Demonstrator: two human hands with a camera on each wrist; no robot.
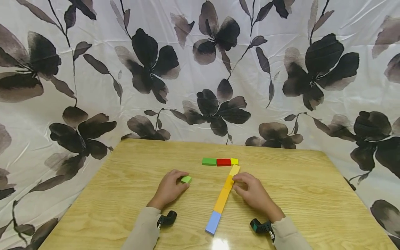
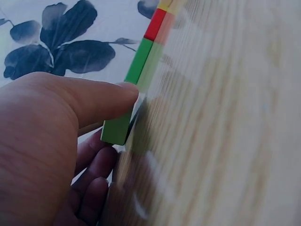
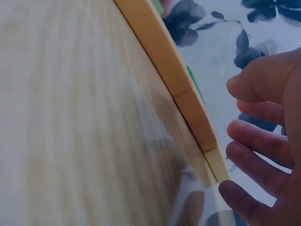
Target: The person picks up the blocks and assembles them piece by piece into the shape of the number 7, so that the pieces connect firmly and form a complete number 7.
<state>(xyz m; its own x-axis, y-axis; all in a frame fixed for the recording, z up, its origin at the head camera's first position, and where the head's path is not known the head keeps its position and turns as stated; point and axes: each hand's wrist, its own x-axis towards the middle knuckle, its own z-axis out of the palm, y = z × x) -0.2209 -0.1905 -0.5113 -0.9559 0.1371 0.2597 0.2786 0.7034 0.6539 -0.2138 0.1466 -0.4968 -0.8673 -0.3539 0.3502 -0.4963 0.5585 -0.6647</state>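
Observation:
My left hand (image 1: 170, 187) pinches a light green block (image 1: 186, 179) between thumb and fingers, low over the table. To its right runs a slanting line of blocks: a pale yellow one (image 1: 234, 169) at the far end, a short orange one (image 1: 229, 182), a longer orange one (image 1: 222, 200) and a blue one (image 1: 213, 222) nearest me. Beside the short orange block is my right hand (image 1: 254, 192), its fingers loosely bent and holding nothing. The right wrist view shows a gap between most of those fingers and the blocks; whether any fingertip touches is unclear.
Across the far end lies a second row: a green block (image 1: 209, 161), a red block (image 1: 223, 162) and a small bright yellow block (image 1: 234, 161). The wooden table (image 1: 125, 208) reaches back to a flower-printed cloth (image 1: 187, 80) that hangs behind and at the sides.

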